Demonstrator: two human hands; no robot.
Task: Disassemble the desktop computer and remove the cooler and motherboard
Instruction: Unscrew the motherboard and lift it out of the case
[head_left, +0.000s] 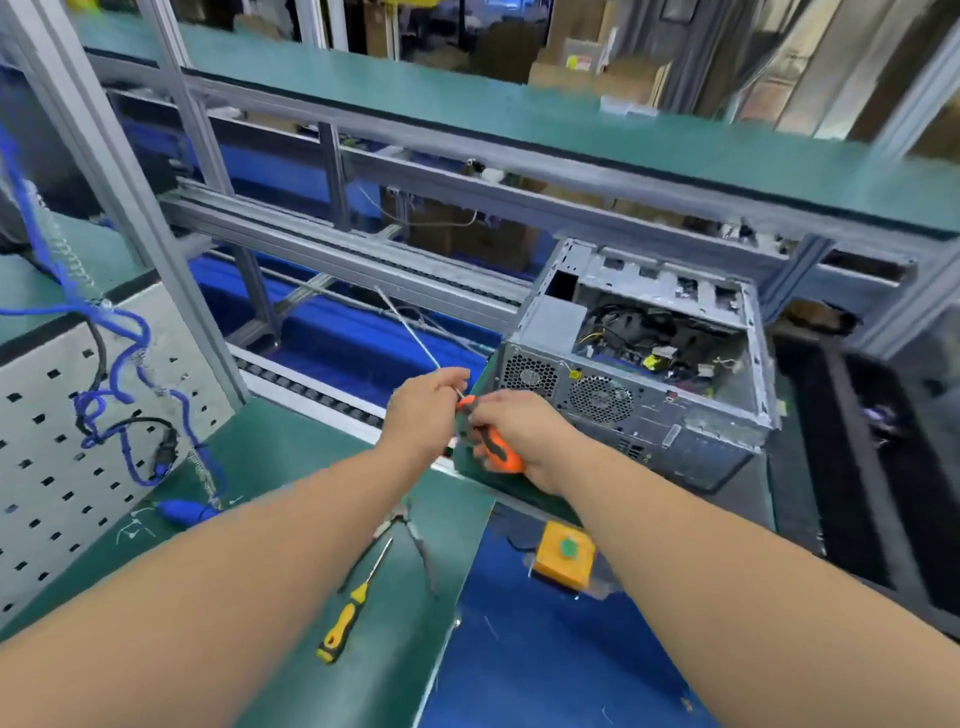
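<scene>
Gripping the orange screwdriver (494, 447) by its handle in your right hand (519, 434), you pinched its shaft with left hand (423, 410) fingertips to steady it, while the open desktop computer (644, 364) lay just beyond on the bench.

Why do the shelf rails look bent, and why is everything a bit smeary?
Head view: the wide-angle lens bows the straight shelf rail and stretches the forearms near the bottom corners; motion or compression smears the cardboard boxes behind; the computer case and orange screwdriver are soft-edged; lighting is even, with no harsh glare.
</scene>
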